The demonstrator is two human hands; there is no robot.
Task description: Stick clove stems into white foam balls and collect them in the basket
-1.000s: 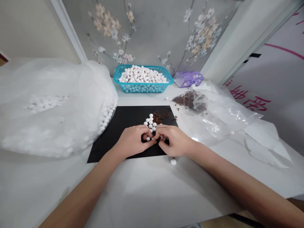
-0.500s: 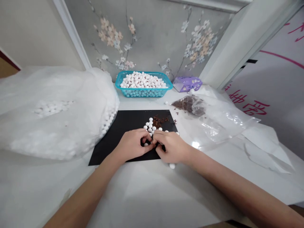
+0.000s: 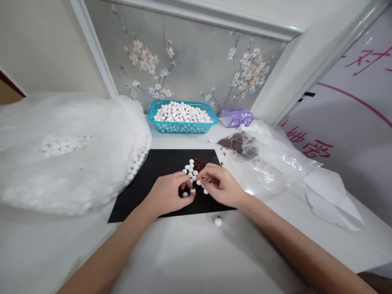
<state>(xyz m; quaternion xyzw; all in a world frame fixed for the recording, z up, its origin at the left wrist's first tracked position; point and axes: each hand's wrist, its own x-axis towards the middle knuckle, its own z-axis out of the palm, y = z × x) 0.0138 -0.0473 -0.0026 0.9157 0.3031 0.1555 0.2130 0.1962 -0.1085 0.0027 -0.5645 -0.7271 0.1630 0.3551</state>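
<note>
Item: one white ball (image 3: pixel 192 190), located above the black sheet (image 3: pixel 165 161), near its front edge; grasped between the thumb and forefinger tips of my left hand (image 3: pixel 170 192).

Item: a second ball (image 3: pixel 185 194), just beside the first, under the curl of the same hand.

Item: my right hand (image 3: pixel 225 185), apart from the left, fingers bent over the right part of the sheet; whether its fingertips gripped anything, I could not tell.

Item: a loose cluster of white balls (image 3: pixel 195 173), on the sheet, beyond and between my hands, a few close to my right fingertips.

Item: a heap of brown bits (image 3: pixel 200 163), behind the cluster, partly hidden by my right hand.

Item: a single ball (image 3: pixel 218 221), on the white table (image 3: pixel 183 249), just in front of the sheet.

Item: a large translucent bag (image 3: pixel 76 175) of white balls, to the left.

Item: a blue basket (image 3: pixel 183 129), heaped with white balls, behind the sheet.

Item: a purple packet (image 3: pixel 237 117), right of the basket.

Item: a clear plastic bag (image 3: pixel 275 163), right of the sheet, brown matter at its narrow end.

Item: a flowered panel (image 3: pixel 196 69), at the back.
</note>
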